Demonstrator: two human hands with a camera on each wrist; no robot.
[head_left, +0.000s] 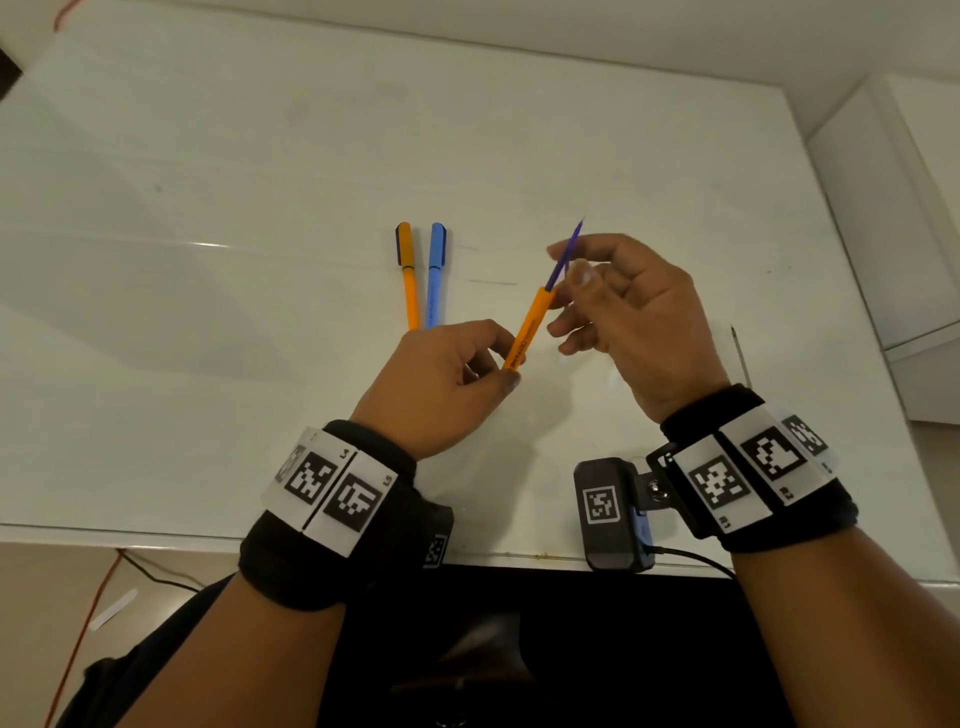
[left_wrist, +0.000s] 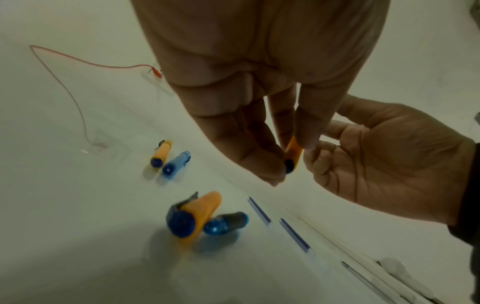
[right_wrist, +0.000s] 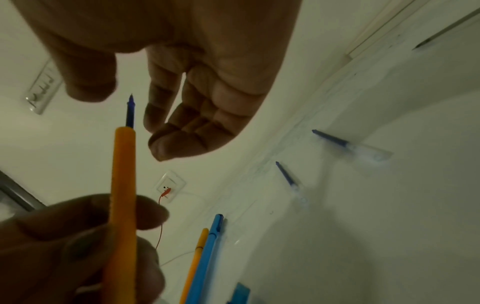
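My left hand (head_left: 511, 364) pinches the lower end of an orange pen barrel (head_left: 527, 330), which slants up to the right. A thin blue refill (head_left: 576, 232) sticks out of the barrel's top. My right hand (head_left: 569, 262) hovers at the refill with its fingers loosely curled. In the right wrist view the refill (right_wrist: 130, 111) stands between thumb and fingers (right_wrist: 161, 142) with a gap on each side. The left wrist view shows the barrel (left_wrist: 293, 152) held between thumb and fingers.
A capped orange pen (head_left: 408, 275) and a blue pen (head_left: 435, 275) lie side by side on the white table (head_left: 208, 312). Loose blue refills (left_wrist: 296, 236) lie near the right hand. A thin dark-tipped refill (head_left: 740, 358) lies at the right. A red wire (left_wrist: 64, 86) runs to a wall socket.
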